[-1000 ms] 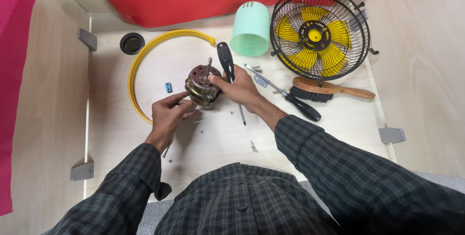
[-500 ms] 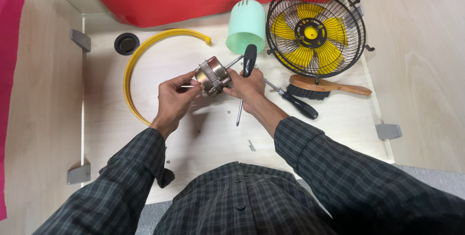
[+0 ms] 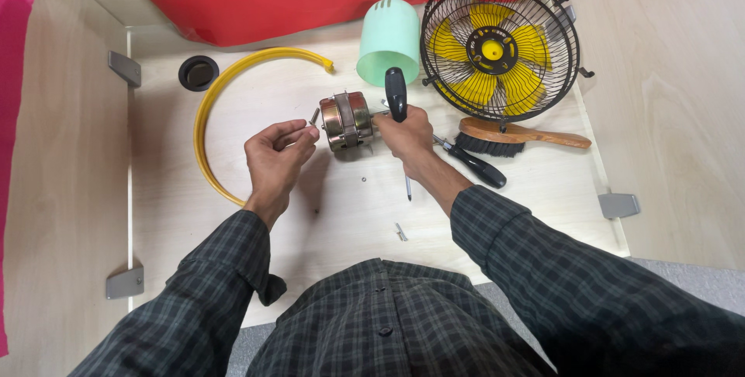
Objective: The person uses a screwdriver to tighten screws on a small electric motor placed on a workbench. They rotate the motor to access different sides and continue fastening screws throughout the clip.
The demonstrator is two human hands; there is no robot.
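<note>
My right hand holds a small fan motor with copper windings above the tabletop, and a black-handled screwdriver is clasped in the same hand, its shaft pointing down toward me. My left hand is just left of the motor, thumb and forefinger pinching a thin screw or pin. A short shaft sticks out of the motor's left end.
A yellow ring lies at the left, a black cap behind it. A mint green housing, a caged fan with yellow blades, a wooden brush and a second screwdriver are at the right. Small screws lie near me.
The motor came up off the table and was turned on its side in my right hand. My left hand let go of it and drew away, pinching a thin screw.
</note>
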